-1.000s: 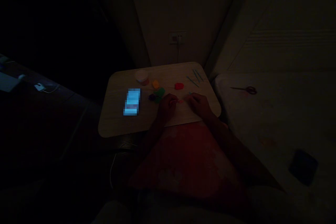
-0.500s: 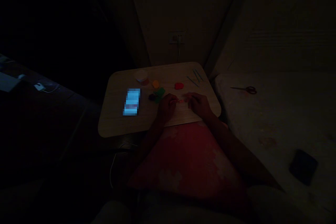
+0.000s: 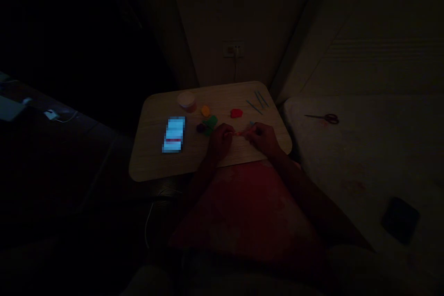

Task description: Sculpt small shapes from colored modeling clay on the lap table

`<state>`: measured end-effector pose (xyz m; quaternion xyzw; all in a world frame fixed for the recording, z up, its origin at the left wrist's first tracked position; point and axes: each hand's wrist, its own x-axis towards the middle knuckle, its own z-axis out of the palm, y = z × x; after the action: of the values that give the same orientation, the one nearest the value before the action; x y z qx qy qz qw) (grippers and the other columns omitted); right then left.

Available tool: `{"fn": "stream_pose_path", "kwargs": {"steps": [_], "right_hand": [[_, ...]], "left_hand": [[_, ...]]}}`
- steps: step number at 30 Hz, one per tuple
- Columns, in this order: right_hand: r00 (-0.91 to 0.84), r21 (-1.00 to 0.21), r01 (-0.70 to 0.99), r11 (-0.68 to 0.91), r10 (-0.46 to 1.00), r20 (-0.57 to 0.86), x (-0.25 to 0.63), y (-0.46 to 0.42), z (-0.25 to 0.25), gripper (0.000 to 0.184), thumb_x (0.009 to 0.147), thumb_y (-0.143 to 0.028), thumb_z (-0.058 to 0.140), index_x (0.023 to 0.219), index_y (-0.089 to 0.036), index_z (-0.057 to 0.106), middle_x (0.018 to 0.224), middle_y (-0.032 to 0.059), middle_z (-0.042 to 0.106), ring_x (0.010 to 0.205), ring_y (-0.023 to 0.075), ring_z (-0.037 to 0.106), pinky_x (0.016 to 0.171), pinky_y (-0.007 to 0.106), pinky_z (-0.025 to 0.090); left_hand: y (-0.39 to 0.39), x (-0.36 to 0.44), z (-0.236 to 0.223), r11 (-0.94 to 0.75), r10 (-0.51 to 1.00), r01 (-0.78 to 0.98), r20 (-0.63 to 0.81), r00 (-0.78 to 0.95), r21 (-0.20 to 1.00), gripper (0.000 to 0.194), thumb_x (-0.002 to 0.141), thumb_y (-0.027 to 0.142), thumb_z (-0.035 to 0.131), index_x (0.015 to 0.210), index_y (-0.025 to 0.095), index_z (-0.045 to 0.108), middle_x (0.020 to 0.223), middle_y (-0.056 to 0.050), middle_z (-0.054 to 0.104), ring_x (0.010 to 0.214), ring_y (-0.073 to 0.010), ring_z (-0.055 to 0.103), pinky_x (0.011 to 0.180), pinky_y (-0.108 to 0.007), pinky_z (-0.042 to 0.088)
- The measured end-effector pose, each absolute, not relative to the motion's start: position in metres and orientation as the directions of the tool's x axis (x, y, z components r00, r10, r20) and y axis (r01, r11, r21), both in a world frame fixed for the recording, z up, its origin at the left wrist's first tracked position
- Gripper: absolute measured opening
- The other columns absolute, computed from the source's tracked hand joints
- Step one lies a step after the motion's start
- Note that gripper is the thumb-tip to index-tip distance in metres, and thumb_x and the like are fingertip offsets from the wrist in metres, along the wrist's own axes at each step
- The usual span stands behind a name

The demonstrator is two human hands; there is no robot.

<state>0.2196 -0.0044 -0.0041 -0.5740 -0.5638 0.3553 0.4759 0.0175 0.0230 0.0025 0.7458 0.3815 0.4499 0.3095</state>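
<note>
My left hand [image 3: 221,139] is closed, its fingers pinching a small reddish-orange piece of modelling clay [image 3: 237,133] just above the table. My right hand [image 3: 262,138] is closed too, fingertips at the other end of that piece. A light blue bit [image 3: 251,123] shows beside the right fingers; what they grip is too dark to make out. Beyond the hands lies a red clay lump [image 3: 236,113]. Left of them are a green clay lump [image 3: 210,122], a dark purple lump [image 3: 200,127] and a yellow-orange lump [image 3: 205,111].
The small wooden table [image 3: 149,162] holds a glowing phone [image 3: 174,134], a tub with a pale lid [image 3: 187,100] and several thin blue sticks [image 3: 261,100]. Scissors [image 3: 326,118] and a dark pouch-like object [image 3: 400,220] lie on the pale surface at right. A wall socket [image 3: 233,49] is behind.
The right hand, blurred before, is now steadier, with its fingertips brought in to the clay piece. A light blue bit now shows beside it. The left hand has stayed in place.
</note>
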Motion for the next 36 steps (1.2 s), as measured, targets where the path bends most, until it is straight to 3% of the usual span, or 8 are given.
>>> {"fn": "stream_pose_path", "kwargs": {"steps": [8, 15, 25, 33, 36], "right_hand": [[0.056, -0.893, 0.382, 0.237, 0.959, 0.279, 0.222, -0.003, 0.000, 0.030, 0.095, -0.038, 0.057, 0.093, -0.018, 0.080, 0.079, 0.0049, 0.076, 0.071, 0.0180, 0.067, 0.069, 0.029, 0.052], [0.051, -0.904, 0.343, 0.256, 0.956, 0.290, 0.223, -0.001, -0.008, 0.037, 0.097, -0.044, 0.058, 0.115, -0.018, 0.077, 0.090, 0.0075, 0.079, 0.070, 0.0178, 0.068, 0.069, 0.030, 0.054], [0.069, -0.919, 0.336, 0.206, 0.968, 0.243, 0.222, -0.002, -0.006, 0.023, 0.087, -0.038, 0.070, 0.092, -0.017, 0.078, 0.068, 0.0033, 0.073, 0.060, 0.0170, 0.065, 0.059, 0.027, 0.048], [0.126, -0.924, 0.357, 0.137, 0.973, 0.193, 0.219, -0.005, 0.000, 0.023, 0.078, -0.039, 0.077, 0.074, -0.020, 0.065, 0.060, 0.0009, 0.068, 0.055, 0.0153, 0.060, 0.053, 0.025, 0.042], [0.120, -0.931, 0.338, 0.138, 0.975, 0.188, 0.218, -0.006, 0.004, 0.023, 0.082, -0.039, 0.073, 0.073, -0.020, 0.064, 0.059, -0.0002, 0.066, 0.053, 0.0140, 0.057, 0.051, 0.024, 0.040]], "left_hand": [[0.022, 0.018, 0.003, -0.514, 0.851, 0.299, 0.434, 0.296, 0.804, 0.010, 0.088, 0.014, 0.052, 0.086, 0.019, 0.060, 0.086, -0.003, 0.067, 0.082, -0.0177, 0.060, 0.077, -0.029, 0.048], [0.023, 0.017, 0.002, -0.502, 0.858, 0.317, 0.417, 0.301, 0.805, 0.010, 0.088, 0.015, 0.051, 0.086, 0.020, 0.060, 0.087, -0.003, 0.067, 0.082, -0.0178, 0.060, 0.078, -0.029, 0.047], [0.024, 0.018, 0.002, -0.524, 0.843, 0.281, 0.443, 0.305, 0.804, 0.009, 0.087, 0.014, 0.052, 0.085, 0.019, 0.060, 0.084, -0.002, 0.066, 0.080, -0.0172, 0.060, 0.074, -0.029, 0.047], [0.024, 0.018, 0.002, -0.498, 0.858, 0.299, 0.414, 0.304, 0.814, 0.009, 0.086, 0.013, 0.052, 0.084, 0.020, 0.059, 0.084, -0.002, 0.067, 0.081, -0.0175, 0.060, 0.077, -0.030, 0.048], [0.024, 0.018, 0.002, -0.500, 0.857, 0.301, 0.415, 0.304, 0.812, 0.009, 0.086, 0.014, 0.053, 0.085, 0.020, 0.060, 0.085, -0.002, 0.067, 0.082, -0.0176, 0.061, 0.078, -0.030, 0.048]]}}
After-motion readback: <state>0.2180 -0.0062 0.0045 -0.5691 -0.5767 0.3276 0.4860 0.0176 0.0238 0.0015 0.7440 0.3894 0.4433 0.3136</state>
